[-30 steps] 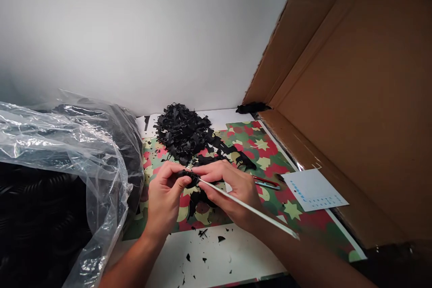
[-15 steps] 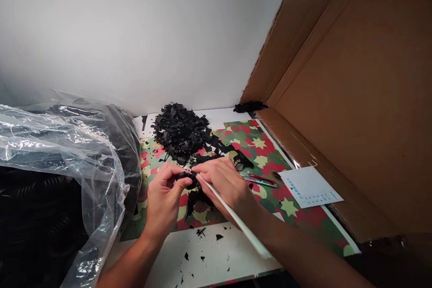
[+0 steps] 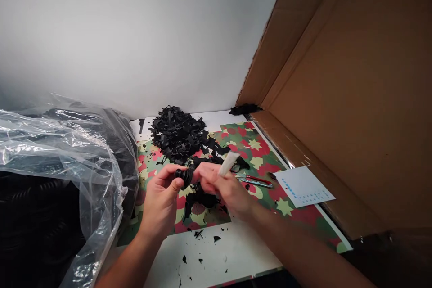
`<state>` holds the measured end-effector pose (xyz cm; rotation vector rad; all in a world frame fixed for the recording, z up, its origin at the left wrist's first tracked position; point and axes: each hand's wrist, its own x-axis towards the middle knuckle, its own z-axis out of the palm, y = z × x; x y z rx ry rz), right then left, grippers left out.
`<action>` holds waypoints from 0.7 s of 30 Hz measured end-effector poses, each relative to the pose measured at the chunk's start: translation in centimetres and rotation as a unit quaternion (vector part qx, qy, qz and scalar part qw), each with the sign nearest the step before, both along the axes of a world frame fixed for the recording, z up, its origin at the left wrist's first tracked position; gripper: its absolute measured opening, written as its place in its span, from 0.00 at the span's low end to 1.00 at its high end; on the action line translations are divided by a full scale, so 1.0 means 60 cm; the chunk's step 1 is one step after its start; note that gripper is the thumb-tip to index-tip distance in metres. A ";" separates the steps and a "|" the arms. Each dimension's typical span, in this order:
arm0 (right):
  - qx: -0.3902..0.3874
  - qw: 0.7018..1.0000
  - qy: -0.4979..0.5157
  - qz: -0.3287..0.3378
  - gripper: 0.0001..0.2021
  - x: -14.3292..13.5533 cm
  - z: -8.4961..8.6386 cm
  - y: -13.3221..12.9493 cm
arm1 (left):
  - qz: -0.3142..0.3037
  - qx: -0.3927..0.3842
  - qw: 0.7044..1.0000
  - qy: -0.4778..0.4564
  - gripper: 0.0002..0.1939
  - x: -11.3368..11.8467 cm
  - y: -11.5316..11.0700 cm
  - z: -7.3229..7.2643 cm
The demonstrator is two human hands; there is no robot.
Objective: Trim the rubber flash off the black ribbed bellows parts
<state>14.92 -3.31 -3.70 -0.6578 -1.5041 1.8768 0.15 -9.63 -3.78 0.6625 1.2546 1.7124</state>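
Note:
Between the thumb and fingers of my left hand [image 3: 161, 193] is a small ribbed black rubber part [image 3: 184, 177]. My right hand [image 3: 229, 186] is closed round a pale, stick-like tool [image 3: 229, 163], whose light end points up and away. Its fingertips are beside the right side of the black part; whether they touch it is hard to tell. Behind both hands rises a heap of black scraps [image 3: 177, 135]. More black scraps [image 3: 202, 198] lie beneath the hands on the camouflage-patterned sheet [image 3: 285, 208].
A clear plastic bag [image 3: 101, 144] with ribbed black parts stands at the left. Red-handled snips [image 3: 258, 181] and a white printed card [image 3: 303, 186] lie to the right. Cardboard [image 3: 337, 99] rises along the right side, and a pale wall [image 3: 135, 36] stands behind.
The pale tool has swung from pointing down toward my right forearm to pointing up and away. My right hand has turned and drawn slightly off the black part, which now shows more.

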 end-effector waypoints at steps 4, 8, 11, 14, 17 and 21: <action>0.001 1.000 0.003 -0.019 0.16 -0.005 0.007 -0.007 | -0.011 0.005 1.000 -0.020 0.24 0.003 0.001 0.000; -0.016 0.999 0.021 -0.035 0.16 -0.005 0.007 -0.006 | -0.043 -0.001 0.994 -0.099 0.24 0.009 -0.001 -0.004; 0.004 0.999 0.019 -0.033 0.16 -0.003 0.003 -0.006 | -0.065 -0.012 0.991 -0.120 0.24 0.012 -0.004 -0.003; 0.127 0.989 -0.041 -0.066 0.15 0.000 -0.005 -0.006 | -0.061 -0.041 0.993 -0.089 0.25 0.010 -0.007 -0.002; 0.390 0.907 -0.094 -0.126 0.14 0.002 -0.014 -0.004 | -0.042 -0.062 0.996 -0.040 0.28 0.003 -0.010 -0.002; 0.589 0.792 -0.113 -0.115 0.14 0.002 -0.026 0.002 | -0.070 -0.046 0.997 -0.003 0.26 -0.006 -0.012 -0.005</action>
